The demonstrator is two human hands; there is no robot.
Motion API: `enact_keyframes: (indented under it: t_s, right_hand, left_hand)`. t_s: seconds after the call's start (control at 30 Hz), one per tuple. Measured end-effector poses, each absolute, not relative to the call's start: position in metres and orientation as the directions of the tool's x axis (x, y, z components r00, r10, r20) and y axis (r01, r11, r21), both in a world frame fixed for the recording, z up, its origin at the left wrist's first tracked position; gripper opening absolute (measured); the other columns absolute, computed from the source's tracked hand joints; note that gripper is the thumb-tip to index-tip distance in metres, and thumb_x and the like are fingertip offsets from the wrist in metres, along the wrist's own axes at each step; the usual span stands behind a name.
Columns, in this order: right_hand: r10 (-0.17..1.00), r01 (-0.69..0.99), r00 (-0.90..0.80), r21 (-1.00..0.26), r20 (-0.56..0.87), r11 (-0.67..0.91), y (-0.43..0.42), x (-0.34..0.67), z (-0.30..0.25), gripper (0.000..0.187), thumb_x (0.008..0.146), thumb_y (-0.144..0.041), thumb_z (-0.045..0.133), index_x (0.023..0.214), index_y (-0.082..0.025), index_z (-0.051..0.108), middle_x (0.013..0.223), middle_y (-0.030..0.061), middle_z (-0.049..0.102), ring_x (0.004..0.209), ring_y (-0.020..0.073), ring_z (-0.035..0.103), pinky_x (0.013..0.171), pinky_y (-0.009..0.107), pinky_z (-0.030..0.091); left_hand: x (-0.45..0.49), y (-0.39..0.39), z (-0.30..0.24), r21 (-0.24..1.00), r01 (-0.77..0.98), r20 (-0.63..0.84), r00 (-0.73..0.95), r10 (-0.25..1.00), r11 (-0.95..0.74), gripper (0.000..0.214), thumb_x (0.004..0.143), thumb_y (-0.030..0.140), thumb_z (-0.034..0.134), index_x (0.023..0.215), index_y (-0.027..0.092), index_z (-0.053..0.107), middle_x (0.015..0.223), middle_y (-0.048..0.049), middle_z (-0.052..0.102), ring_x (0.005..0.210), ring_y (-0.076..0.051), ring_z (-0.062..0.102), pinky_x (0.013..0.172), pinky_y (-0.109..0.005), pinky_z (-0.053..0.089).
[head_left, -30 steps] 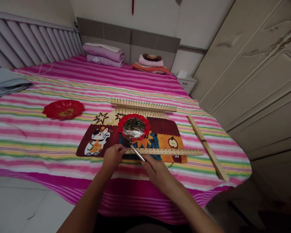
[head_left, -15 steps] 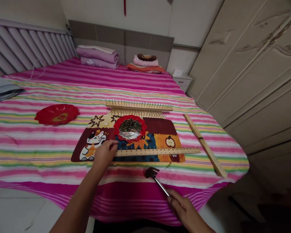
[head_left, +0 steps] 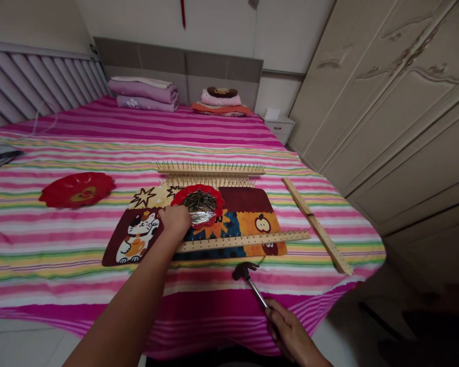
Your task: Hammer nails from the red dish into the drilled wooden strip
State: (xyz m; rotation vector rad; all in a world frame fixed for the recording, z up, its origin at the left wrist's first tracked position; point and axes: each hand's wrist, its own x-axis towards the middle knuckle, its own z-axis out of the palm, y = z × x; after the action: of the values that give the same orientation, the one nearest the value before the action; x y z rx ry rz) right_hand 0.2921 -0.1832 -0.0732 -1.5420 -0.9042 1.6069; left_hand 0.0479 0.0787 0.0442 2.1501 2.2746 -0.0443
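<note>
My right hand (head_left: 290, 331) is wrapped round the handle of a claw hammer (head_left: 254, 285), whose dark head hangs over the near side of the bed. At the left rim of a red scalloped dish (head_left: 219, 196) full of loose nails (head_left: 201, 203) is my left hand (head_left: 177, 220); its fingers are mostly hidden by the hand itself. A long wooden strip (head_left: 248, 240) with a row of nails standing along it lies across a patterned mat (head_left: 248, 201), its left end partly behind my left forearm.
Beyond the dish, wooden strips (head_left: 210, 172) bristle with upright nails. More wooden strips (head_left: 321, 232) lie at the right, pointing away from me. A second red dish (head_left: 76, 188) sits at left on the striped bed cover (head_left: 53, 239). Folded bedding (head_left: 143, 94) is at the back.
My left hand has left the near strip's left end and moved forward to the dish of nails. The hammer stays in my right hand at nearly the same place. The view has shifted slightly.
</note>
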Motion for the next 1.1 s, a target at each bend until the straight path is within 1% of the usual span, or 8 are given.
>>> enact_keyframes:
  t_s: [0.23, 0.4, 0.6, 0.7, 0.9, 0.97, 1.03, 1.1]
  right_hand:
    - [0.878, -0.015, -0.009, -0.878, -0.479, -0.479, -0.182, 0.291, -0.072, 0.037, 0.079, -0.056, 0.047, 0.088, -0.02, 0.049, 0.044, -0.0125, 0.027, 0.036, 0.0067, 0.023, 0.037, 0.019, 0.012]
    - [0.857, -0.009, -0.014, -0.857, -0.515, -0.515, -0.18, 0.288, -0.06, 0.034, 0.078, -0.054, 0.047, 0.087, -0.021, 0.047, 0.043, -0.0134, 0.026, 0.032, 0.0057, 0.022, 0.035, 0.02, 0.01]
    - [0.84, -0.031, -0.002, -0.84, -0.542, -0.542, -0.177, 0.284, -0.057, 0.037, 0.075, -0.056, 0.047, 0.086, -0.022, 0.045, 0.04, -0.0148, 0.027, 0.029, 0.0046, 0.019, 0.033, 0.019, 0.009]
    - [0.838, -0.001, -0.004, -0.838, -0.546, -0.546, -0.177, 0.284, -0.058, 0.038, 0.074, -0.058, 0.046, 0.086, -0.022, 0.044, 0.04, -0.0146, 0.029, 0.027, 0.0045, 0.021, 0.032, 0.019, 0.01]
    - [0.823, 0.006, 0.004, -0.823, -0.569, -0.569, -0.176, 0.285, -0.059, 0.038, 0.073, -0.057, 0.046, 0.085, -0.021, 0.045, 0.039, -0.0146, 0.031, 0.026, 0.0041, 0.021, 0.032, 0.019, 0.01]
    - [0.815, 0.007, 0.014, -0.815, -0.579, -0.579, -0.176, 0.285, -0.058, 0.038, 0.073, -0.057, 0.046, 0.086, -0.021, 0.045, 0.039, -0.0146, 0.032, 0.025, 0.0042, 0.02, 0.031, 0.018, 0.011]
    - [0.817, 0.008, 0.011, -0.817, -0.576, -0.576, -0.176, 0.285, -0.058, 0.038, 0.074, -0.057, 0.045, 0.086, -0.021, 0.045, 0.038, -0.0144, 0.032, 0.026, 0.0043, 0.021, 0.031, 0.018, 0.011]
    - [0.827, 0.006, 0.005, -0.827, -0.563, -0.563, -0.177, 0.285, -0.059, 0.038, 0.074, -0.057, 0.045, 0.087, -0.021, 0.046, 0.04, -0.0139, 0.033, 0.026, 0.0041, 0.021, 0.031, 0.018, 0.01]
  left_hand:
    - [0.051, 0.087, 0.059, -0.02, 0.998, -0.226, -0.054, 0.973, 0.051, 0.031, 0.072, 0.026, 0.053, 0.096, 0.016, 0.07, 0.111, -0.018, 0.064, 0.107, -0.034, 0.054, 0.085, -0.044, 0.037]
    - [0.05, 0.09, 0.069, 0.004, 1.0, -0.371, -0.007, 0.929, 0.01, 0.025, 0.068, 0.029, 0.059, 0.088, 0.02, 0.071, 0.103, -0.0142, 0.069, 0.098, -0.032, 0.06, 0.082, -0.043, 0.041]
    - [0.057, 0.088, 0.064, 0.069, 0.996, -0.353, 0.072, 0.933, -0.05, 0.015, 0.066, 0.022, 0.06, 0.076, 0.024, 0.071, 0.088, -0.0068, 0.072, 0.088, -0.026, 0.063, 0.083, -0.04, 0.041]
    - [0.059, 0.088, 0.058, 0.102, 0.991, -0.313, 0.113, 0.943, -0.085, 0.015, 0.065, 0.019, 0.059, 0.075, 0.022, 0.071, 0.085, -0.008, 0.071, 0.084, -0.025, 0.063, 0.078, -0.036, 0.042]
    - [0.036, 0.085, 0.063, 0.201, 0.965, -0.175, 0.202, 0.964, -0.166, 0.016, 0.072, 0.022, 0.053, 0.079, 0.021, 0.068, 0.084, -0.0044, 0.07, 0.079, -0.018, 0.061, 0.07, -0.025, 0.042]
    - [0.025, 0.08, 0.064, 0.307, 0.938, -0.111, 0.205, 0.972, -0.162, 0.016, 0.072, 0.024, 0.051, 0.076, 0.02, 0.066, 0.078, -0.0033, 0.069, 0.075, -0.016, 0.06, 0.067, -0.025, 0.041]
    - [0.013, 0.072, 0.061, 0.532, 0.836, -0.038, 0.181, 0.983, -0.134, 0.015, 0.07, 0.029, 0.053, 0.072, 0.019, 0.064, 0.071, -0.0016, 0.067, 0.068, -0.016, 0.059, 0.063, -0.025, 0.042]
    - [0.003, 0.06, 0.055, 0.777, 0.624, -0.001, 0.122, 0.993, -0.076, 0.02, 0.064, 0.035, 0.059, 0.073, 0.018, 0.064, 0.068, -0.0009, 0.066, 0.064, -0.015, 0.058, 0.061, -0.026, 0.043]
